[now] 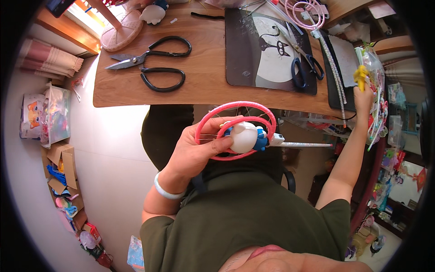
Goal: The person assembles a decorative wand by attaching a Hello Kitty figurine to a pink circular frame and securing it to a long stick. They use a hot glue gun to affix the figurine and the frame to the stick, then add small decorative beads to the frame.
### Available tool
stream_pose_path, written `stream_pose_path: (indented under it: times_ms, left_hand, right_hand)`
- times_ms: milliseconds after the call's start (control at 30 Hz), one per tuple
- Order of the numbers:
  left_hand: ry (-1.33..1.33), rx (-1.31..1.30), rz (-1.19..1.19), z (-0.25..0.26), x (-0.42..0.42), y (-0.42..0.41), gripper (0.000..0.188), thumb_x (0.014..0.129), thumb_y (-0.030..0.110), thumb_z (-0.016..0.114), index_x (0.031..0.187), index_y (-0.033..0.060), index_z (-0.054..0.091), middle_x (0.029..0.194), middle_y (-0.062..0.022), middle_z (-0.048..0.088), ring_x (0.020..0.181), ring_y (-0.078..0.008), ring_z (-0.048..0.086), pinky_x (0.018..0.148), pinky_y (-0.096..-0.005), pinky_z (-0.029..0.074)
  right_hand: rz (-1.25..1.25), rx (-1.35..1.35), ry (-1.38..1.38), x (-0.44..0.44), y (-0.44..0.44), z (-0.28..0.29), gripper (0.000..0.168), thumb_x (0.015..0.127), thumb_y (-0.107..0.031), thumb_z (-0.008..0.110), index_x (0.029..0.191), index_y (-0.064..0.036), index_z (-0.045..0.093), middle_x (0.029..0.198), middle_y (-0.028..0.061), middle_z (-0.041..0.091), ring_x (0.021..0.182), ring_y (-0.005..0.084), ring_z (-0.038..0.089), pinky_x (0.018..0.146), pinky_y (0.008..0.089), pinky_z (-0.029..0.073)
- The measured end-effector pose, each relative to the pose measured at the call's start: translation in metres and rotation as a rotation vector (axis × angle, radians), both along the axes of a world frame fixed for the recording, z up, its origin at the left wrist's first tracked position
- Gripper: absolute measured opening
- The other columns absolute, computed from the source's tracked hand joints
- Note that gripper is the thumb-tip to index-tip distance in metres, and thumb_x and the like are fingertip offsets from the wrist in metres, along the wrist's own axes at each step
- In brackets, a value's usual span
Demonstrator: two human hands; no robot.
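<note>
My left hand (190, 146) grips a small white and blue plastic figure (244, 137) together with a frame of two pink-wrapped rings (240, 103), held over my lap. Thin wires run between the rings. A white block (277, 139) with a pale patterned stick (306, 145) juts from the frame's right side. At the table's right end, my outstretched right hand (363, 98) is closed around a yellow object (361, 76), which looks like a glue gun; its lower part is hidden by the fingers.
Black-handled shears (149, 61) lie on the wooden table (204, 91). Blue-handled scissors (300, 56) rest on a cat-printed mat (234, 51). Pink rings with patterned sticks (331, 64) lie at the right. A round pink stand (122, 32) and another white-blue figure (153, 13) are far left. Decorated sticks (377, 115) hang at right.
</note>
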State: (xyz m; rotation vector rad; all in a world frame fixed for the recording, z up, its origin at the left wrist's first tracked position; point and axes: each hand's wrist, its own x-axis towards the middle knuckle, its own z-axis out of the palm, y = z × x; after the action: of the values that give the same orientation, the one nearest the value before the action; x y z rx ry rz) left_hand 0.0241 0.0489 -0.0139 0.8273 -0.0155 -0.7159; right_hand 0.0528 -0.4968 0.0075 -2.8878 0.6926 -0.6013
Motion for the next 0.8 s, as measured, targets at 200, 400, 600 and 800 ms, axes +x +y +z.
stream_pose_path:
  times_ms: [200, 400, 600, 800]
  left_hand:
    - [-0.033, 0.001, 0.009, -0.002, 0.0, -0.002, 0.036, 0.086, 0.004, 0.061, 0.121, -0.0013, 0.054, 0.108, -0.0087, 0.063, 0.098, -0.0156, 0.06, 0.088, -0.0304, 0.05]
    - [-0.022, -0.018, -0.001, -0.001, -0.004, -0.013, 0.038, 0.086, 0.005, 0.061, 0.122, -0.0013, 0.053, 0.108, -0.0089, 0.063, 0.098, -0.0153, 0.06, 0.089, -0.0299, 0.049]
    - [-0.011, 0.01, -0.003, 0.005, -0.006, -0.01, 0.037, 0.087, 0.005, 0.061, 0.122, -0.0011, 0.054, 0.107, -0.0075, 0.063, 0.098, -0.0148, 0.06, 0.089, -0.0295, 0.049]
    - [-0.025, -0.018, 0.008, 0.002, -0.009, -0.009, 0.037, 0.086, 0.005, 0.063, 0.121, -0.0011, 0.054, 0.106, -0.0068, 0.063, 0.097, -0.0142, 0.06, 0.089, -0.0293, 0.049]
  right_hand:
    - [0.485, 0.938, -0.378, -0.048, 0.138, 0.084, 0.034, 0.086, -0.017, 0.059, 0.114, 0.002, 0.051, 0.096, 0.0105, 0.06, 0.06, 0.0088, 0.05, 0.056, 0.0204, 0.039]
    - [0.977, 0.969, 0.081, -0.074, 0.227, 0.069, 0.035, 0.075, -0.027, 0.067, 0.094, 0.001, 0.061, 0.096, 0.016, 0.063, 0.072, 0.0242, 0.06, 0.067, 0.0328, 0.048]
    - [1.137, 0.73, 0.291, -0.058, 0.261, 0.082, 0.037, 0.068, -0.022, 0.07, 0.092, 0.005, 0.06, 0.091, 0.0173, 0.063, 0.08, 0.0313, 0.062, 0.072, 0.0339, 0.049]
    - [1.17, 0.625, 0.319, -0.056, 0.269, 0.086, 0.034, 0.07, -0.018, 0.069, 0.094, 0.005, 0.06, 0.093, 0.0176, 0.063, 0.081, 0.0311, 0.062, 0.073, 0.0339, 0.049]
